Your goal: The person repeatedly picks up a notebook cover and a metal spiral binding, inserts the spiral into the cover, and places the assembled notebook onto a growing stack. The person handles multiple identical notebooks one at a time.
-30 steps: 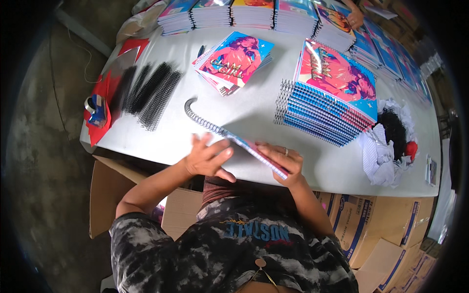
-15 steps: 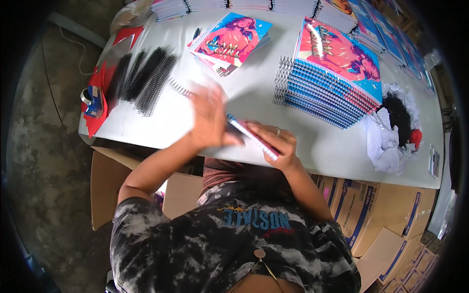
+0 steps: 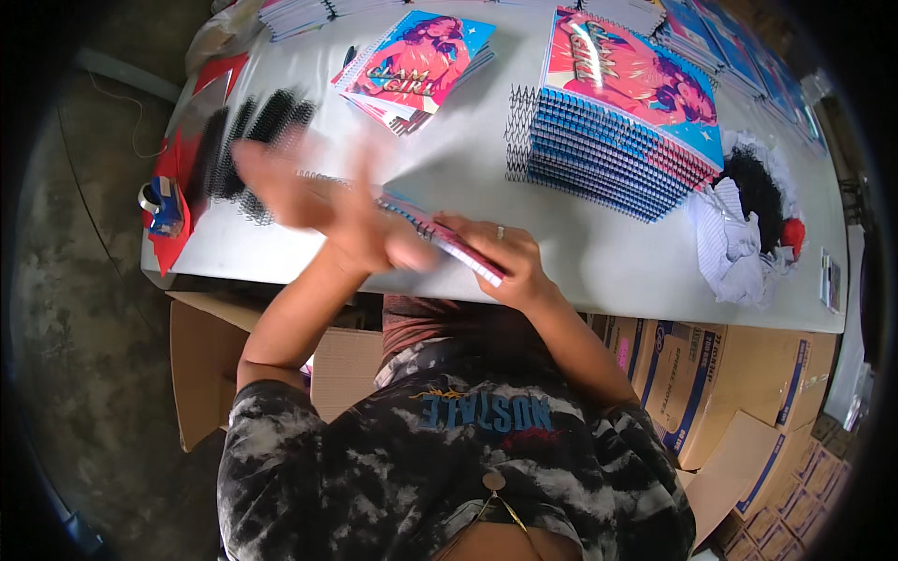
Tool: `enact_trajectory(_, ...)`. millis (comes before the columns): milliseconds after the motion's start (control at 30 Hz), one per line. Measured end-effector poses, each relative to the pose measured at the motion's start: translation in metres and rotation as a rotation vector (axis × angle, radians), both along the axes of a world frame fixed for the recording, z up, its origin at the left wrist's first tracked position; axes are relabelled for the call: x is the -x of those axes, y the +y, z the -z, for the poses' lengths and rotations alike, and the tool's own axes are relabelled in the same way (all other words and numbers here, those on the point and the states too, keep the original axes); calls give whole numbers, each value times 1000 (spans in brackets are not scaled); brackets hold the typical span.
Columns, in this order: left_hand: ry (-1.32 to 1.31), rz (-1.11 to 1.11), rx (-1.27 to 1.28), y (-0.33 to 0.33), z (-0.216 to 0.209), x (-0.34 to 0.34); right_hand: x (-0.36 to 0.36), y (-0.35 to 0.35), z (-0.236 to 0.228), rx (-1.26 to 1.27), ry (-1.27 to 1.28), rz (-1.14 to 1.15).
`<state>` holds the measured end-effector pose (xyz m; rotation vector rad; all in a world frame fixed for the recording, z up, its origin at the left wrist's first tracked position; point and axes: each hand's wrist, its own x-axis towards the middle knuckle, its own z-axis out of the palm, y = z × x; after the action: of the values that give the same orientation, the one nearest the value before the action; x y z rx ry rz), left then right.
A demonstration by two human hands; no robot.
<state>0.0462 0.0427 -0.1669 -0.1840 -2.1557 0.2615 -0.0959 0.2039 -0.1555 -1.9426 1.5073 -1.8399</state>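
Observation:
My right hand point(image 3: 500, 262) is closed on a thin notebook point(image 3: 465, 251), held edge-up above the table's near edge. A dark spiral wire coil point(image 3: 323, 177) runs along the notebook's spine and sticks out past its far end. Over that coil is my left hand point(image 3: 323, 206), smeared by motion, its fingers looking stretched and apart. Whether its palm touches the coil I cannot tell. To the left lies a bundle of loose black coils point(image 3: 245, 154), partly behind the left hand. Beyond the hands sits a small pile of pink-and-blue notebooks point(image 3: 416, 65).
At the right, a tall stack of spiral notebooks point(image 3: 617, 140) stands beside crumpled white cloth point(image 3: 734, 248). A blue tape dispenser point(image 3: 165, 208) rests on red sheets at the left edge. Cardboard boxes point(image 3: 725, 383) stand below the table. More notebooks line the far side.
My left hand has swept outward to the left along the coil, its fingers spreading. My right hand keeps its grip on the notebook. The whole view has shifted slightly.

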Motion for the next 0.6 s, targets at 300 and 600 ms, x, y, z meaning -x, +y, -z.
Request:
enact_trajectory(300, 78, -74, -231, 31, -38, 28, -1, -8, 5, 46, 16, 40)
enact_trajectory(600, -197, 116, -352, 41, -1, 13, -5, -7, -10, -80, -12, 15)
